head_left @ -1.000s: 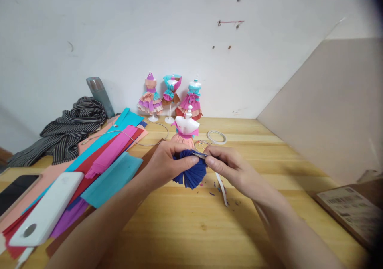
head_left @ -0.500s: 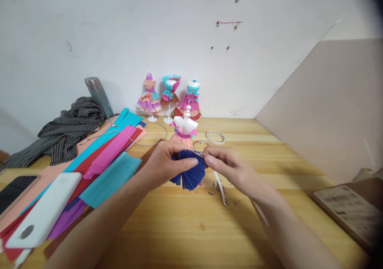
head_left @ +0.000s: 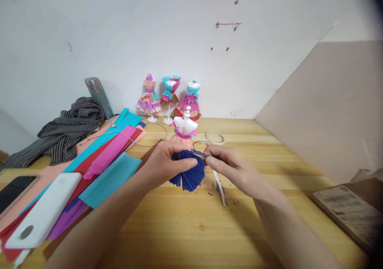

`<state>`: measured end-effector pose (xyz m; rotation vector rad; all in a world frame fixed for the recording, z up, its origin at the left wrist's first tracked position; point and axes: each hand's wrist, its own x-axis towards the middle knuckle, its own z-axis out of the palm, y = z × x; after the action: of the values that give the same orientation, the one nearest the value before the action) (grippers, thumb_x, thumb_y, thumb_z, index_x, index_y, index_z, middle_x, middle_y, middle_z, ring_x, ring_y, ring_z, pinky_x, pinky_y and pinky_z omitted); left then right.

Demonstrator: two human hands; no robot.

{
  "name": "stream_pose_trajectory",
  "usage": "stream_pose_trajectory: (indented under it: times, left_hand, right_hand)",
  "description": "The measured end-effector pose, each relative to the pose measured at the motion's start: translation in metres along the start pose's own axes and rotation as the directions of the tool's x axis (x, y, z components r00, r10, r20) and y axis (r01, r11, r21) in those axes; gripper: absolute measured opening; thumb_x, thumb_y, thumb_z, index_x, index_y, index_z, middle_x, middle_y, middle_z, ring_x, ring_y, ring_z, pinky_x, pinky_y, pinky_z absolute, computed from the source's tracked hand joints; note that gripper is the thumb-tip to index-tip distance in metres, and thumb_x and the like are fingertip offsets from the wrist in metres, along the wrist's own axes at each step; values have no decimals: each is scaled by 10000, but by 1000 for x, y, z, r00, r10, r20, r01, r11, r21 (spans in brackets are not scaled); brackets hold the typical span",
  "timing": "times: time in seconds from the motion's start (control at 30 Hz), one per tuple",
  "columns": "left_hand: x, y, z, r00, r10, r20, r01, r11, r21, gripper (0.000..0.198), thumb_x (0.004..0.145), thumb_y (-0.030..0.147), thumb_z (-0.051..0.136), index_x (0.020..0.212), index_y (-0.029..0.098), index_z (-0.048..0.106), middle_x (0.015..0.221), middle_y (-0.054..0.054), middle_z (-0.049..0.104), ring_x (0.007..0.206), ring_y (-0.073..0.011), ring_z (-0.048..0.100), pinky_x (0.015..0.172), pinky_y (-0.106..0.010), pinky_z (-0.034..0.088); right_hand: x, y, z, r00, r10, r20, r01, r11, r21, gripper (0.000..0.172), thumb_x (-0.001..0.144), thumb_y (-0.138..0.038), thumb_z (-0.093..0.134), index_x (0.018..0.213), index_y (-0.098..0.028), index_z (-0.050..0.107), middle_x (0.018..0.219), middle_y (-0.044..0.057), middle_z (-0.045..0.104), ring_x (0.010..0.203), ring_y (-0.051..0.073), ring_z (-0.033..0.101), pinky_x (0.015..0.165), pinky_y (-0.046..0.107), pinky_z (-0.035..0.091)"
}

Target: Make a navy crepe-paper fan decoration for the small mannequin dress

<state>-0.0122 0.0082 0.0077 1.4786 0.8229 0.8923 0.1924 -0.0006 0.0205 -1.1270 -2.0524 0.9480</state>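
My left hand [head_left: 163,166] pinches a pleated dark blue crepe-paper fan [head_left: 191,175] between thumb and fingers, its folds spreading downward. My right hand [head_left: 229,165] is closed on small scissors [head_left: 200,154]; only the thin grey blades show, at the fan's upper right edge, and the handles are hidden by the fingers. Just behind the hands stands a small white mannequin [head_left: 186,125] in a pink bodice and peach skirt. A white strip [head_left: 220,187] and tiny blue paper scraps [head_left: 211,193] lie under my right hand.
Three dressed mini mannequins [head_left: 149,97] stand against the wall. A tape roll [head_left: 215,137] lies right of them. At left are coloured crepe sheets [head_left: 110,179], a white power bank [head_left: 44,209], a phone [head_left: 16,191], striped cloth [head_left: 74,121] and a bottle [head_left: 100,97]. A cardboard box [head_left: 347,209] sits at right.
The scissor blades have shifted slightly at the fan's edge, and a bit of blue paper now shows along them. Both hands stay in almost the same place.
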Motion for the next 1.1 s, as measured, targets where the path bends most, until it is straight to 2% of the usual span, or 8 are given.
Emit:
stream_pose_trajectory:
  times: [0.17, 0.33, 0.53, 0.77, 0.93, 1.1]
  left_hand:
    - [0, -1, 1, 1000, -9, 26, 9, 1000, 6, 236, 758, 339, 724, 781, 106, 752, 683, -72, 724, 559, -149, 651, 498, -224, 501]
    - [0, -1, 1, 999, 31, 42, -34, 996, 78, 222, 742, 324, 727, 715, 104, 738, 600, -34, 655, 525, -119, 586, 486, -208, 455]
    - [-1, -2, 2, 999, 3, 41, -7, 996, 93, 236, 754, 334, 710, 717, 101, 721, 601, -31, 631, 525, -115, 574, 469, -205, 447]
    - [1, -5, 2, 998, 10, 59, -15, 997, 77, 257, 762, 348, 707, 722, 94, 720, 594, -38, 636, 501, -109, 567, 439, -196, 441]
    - [1, -4, 1, 998, 38, 60, -42, 996, 75, 227, 756, 320, 724, 741, 94, 733, 625, -42, 670, 540, -116, 599, 472, -194, 462]
    - [0, 5, -1, 995, -15, 99, 17, 1000, -13, 271, 712, 357, 789, 807, 106, 750, 698, -62, 731, 571, -143, 660, 499, -209, 502]
  right_hand:
    - [-1, 0, 3, 999, -34, -5, 34, 995, -92, 496, 914, -622, 424, 670, -194, 486, 655, 0, 453, 630, 150, 425, 574, 284, 342]
    - [-2, -1, 5, 999, -37, 4, 38, 995, -96, 489, 925, -607, 418, 689, -188, 511, 672, 9, 480, 648, 155, 447, 583, 283, 361]
    - [-2, -3, 6, 998, -52, 28, 54, 996, -73, 494, 930, -610, 407, 671, -195, 473, 618, -16, 443, 583, 132, 420, 536, 269, 332]
    - [-1, 0, 8, 999, -35, 37, 35, 999, -6, 509, 919, -625, 416, 656, -192, 463, 627, -22, 404, 582, 127, 396, 522, 263, 313]
    - [-2, 2, 7, 999, -19, 30, 19, 1000, -4, 503, 919, -618, 420, 651, -193, 455, 626, -25, 391, 577, 123, 382, 518, 260, 302]
    - [-1, 0, 4, 1000, -20, 2, 20, 1000, -22, 533, 898, -662, 411, 634, -199, 436, 620, -22, 387, 585, 129, 382, 529, 269, 309]
